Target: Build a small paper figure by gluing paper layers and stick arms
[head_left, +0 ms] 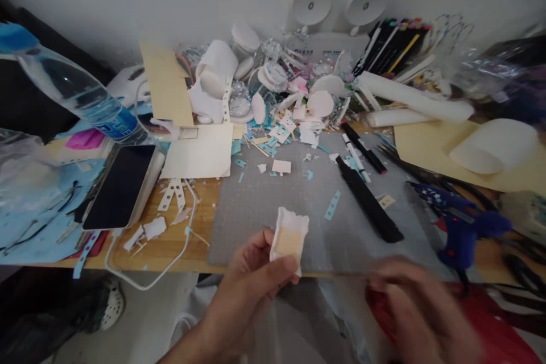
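A small white piece with ragged edges and a tan rectangle (pixel 289 239) on its face is pinched between the thumb and fingers of my left hand (pixel 260 273), above the front edge of the grey cutting mat (pixel 251 205). Low on the right, my right hand (pixel 413 307) is smeared by motion. A dark red shape (pixel 379 307) shows beside its fingers; whether the hand holds it is unclear. Nearest to this hand on the mat are a black cutter-like tool (pixel 369 202) and a blue glue gun (pixel 458 224).
Paper scraps (pixel 290 125) and white discs are heaped at the back. On the left lie a phone (pixel 121 187), a white cable (pixel 170 267) and a water bottle (pixel 81 91). Markers (pixel 362 148), scissors and a paper roll (pixel 416 96) are on the right.
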`<state>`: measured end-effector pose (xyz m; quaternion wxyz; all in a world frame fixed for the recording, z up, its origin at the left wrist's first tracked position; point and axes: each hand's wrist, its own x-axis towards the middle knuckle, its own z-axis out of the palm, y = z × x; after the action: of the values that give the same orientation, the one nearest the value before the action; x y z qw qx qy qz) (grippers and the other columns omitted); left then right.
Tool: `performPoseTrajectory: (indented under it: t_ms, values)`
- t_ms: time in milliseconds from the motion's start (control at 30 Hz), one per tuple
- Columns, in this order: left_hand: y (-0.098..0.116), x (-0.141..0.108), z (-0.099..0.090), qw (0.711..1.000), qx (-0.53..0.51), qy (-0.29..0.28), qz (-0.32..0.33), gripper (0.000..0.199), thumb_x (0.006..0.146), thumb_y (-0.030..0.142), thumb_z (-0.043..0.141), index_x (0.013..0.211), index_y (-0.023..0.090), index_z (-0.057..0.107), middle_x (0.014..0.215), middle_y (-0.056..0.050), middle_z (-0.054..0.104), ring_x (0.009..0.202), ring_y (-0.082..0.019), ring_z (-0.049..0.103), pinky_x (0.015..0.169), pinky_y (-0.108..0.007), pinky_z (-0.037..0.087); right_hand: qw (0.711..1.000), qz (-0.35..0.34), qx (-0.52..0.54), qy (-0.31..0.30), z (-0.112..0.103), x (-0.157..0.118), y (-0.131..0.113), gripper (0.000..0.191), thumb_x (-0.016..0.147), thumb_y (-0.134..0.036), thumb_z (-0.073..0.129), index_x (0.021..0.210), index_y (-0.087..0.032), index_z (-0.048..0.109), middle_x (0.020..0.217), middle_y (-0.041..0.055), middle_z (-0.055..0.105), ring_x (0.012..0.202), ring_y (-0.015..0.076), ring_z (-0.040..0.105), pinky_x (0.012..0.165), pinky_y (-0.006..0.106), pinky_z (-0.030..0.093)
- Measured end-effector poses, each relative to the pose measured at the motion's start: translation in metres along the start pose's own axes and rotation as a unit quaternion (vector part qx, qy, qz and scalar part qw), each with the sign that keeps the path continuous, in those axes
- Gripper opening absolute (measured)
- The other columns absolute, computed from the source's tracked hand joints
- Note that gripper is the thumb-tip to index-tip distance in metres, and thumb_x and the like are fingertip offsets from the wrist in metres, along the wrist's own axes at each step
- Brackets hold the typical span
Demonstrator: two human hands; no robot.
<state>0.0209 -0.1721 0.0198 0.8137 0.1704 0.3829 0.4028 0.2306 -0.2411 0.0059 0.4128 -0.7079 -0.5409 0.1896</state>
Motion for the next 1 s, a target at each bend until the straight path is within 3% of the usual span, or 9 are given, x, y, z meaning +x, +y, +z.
performPoseTrajectory:
  t_ms: [100,167,233,300,467,600,733,1000]
  values:
    - [-0.005,-0.001,0.0,1.0,0.012,0.012,-0.004,0.029,0.067,0.031,0.087,0.072,0.016,0.063,0.067,0.003,0.061,0.064,-0.008,0.051,0.065,-0.019,0.04,0.965,-0.043,0.184,-0.179,0.047,0.014,-0.021,0.021,0.093,-0.034,0.047,0.076,-0.024,0.055,0.064,-0.0019,0.055,0.056,0.0143,0.055,0.051,0.022,0.046]
    - [-0.008,-0.001,-0.005,0.999,0.029,0.023,0.001,0.03,0.067,0.032,0.087,0.073,0.016,0.062,0.068,0.003,0.061,0.065,-0.008,0.05,0.066,-0.019,0.04,0.93,-0.043,0.262,-0.254,0.071,0.026,-0.032,0.025,0.095,-0.034,0.044,0.075,-0.023,0.055,0.067,-0.0009,0.058,0.062,0.0141,0.056,0.058,0.022,0.048]
    - [-0.01,0.0,-0.011,0.998,0.053,0.04,0.015,0.03,0.068,0.033,0.086,0.074,0.016,0.062,0.07,0.003,0.06,0.066,-0.008,0.049,0.067,-0.02,0.039,0.909,-0.037,0.295,-0.292,0.085,0.035,-0.036,0.029,0.096,-0.032,0.042,0.071,-0.022,0.054,0.068,-0.0009,0.058,0.063,0.0134,0.055,0.059,0.021,0.047]
    - [-0.012,0.001,-0.018,0.996,0.079,0.045,0.025,0.03,0.07,0.035,0.085,0.076,0.016,0.062,0.071,0.003,0.059,0.069,-0.009,0.05,0.069,-0.021,0.04,0.903,-0.036,0.302,-0.303,0.092,0.04,-0.036,0.03,0.095,-0.03,0.042,0.067,-0.022,0.051,0.065,-0.0019,0.055,0.06,0.0124,0.052,0.056,0.02,0.044]
    - [-0.005,0.002,-0.035,0.991,0.124,-0.038,0.039,0.035,0.07,0.043,0.083,0.089,0.018,0.066,0.081,-0.002,0.064,0.077,-0.015,0.058,0.071,-0.025,0.045,0.896,-0.042,0.314,-0.31,0.092,0.042,-0.027,0.03,0.093,-0.029,0.042,0.065,-0.021,0.043,0.059,-0.0044,0.043,0.053,0.01,0.039,0.049,0.019,0.035]
    - [0.01,0.005,-0.045,0.977,0.193,0.001,0.088,0.022,0.083,0.04,0.072,0.096,0.022,0.073,0.085,-0.002,0.069,0.079,-0.014,0.062,0.073,-0.023,0.048,0.89,-0.045,0.321,-0.32,0.09,0.044,-0.026,0.037,0.095,-0.034,0.04,0.061,-0.021,0.036,0.057,-0.0041,0.04,0.052,0.0099,0.037,0.048,0.02,0.034]
    - [0.02,0.01,-0.044,0.961,0.249,0.019,0.12,0.009,0.085,0.031,0.073,0.089,0.027,0.078,0.084,0.0,0.075,0.079,-0.011,0.065,0.075,-0.018,0.05,0.881,-0.059,0.331,-0.332,0.09,0.047,-0.026,0.038,0.095,-0.036,0.041,0.061,-0.021,0.036,0.055,-0.0041,0.038,0.049,0.01,0.034,0.045,0.021,0.031]
    - [0.018,0.015,-0.041,0.973,0.2,-0.001,0.116,0.009,0.079,0.023,0.078,0.082,0.031,0.08,0.08,0.004,0.075,0.074,-0.008,0.067,0.069,-0.012,0.054,0.878,-0.093,0.324,-0.34,0.093,0.044,-0.023,0.03,0.092,-0.029,0.044,0.065,-0.022,0.034,0.054,-0.0047,0.035,0.047,0.0106,0.031,0.043,0.024,0.025]
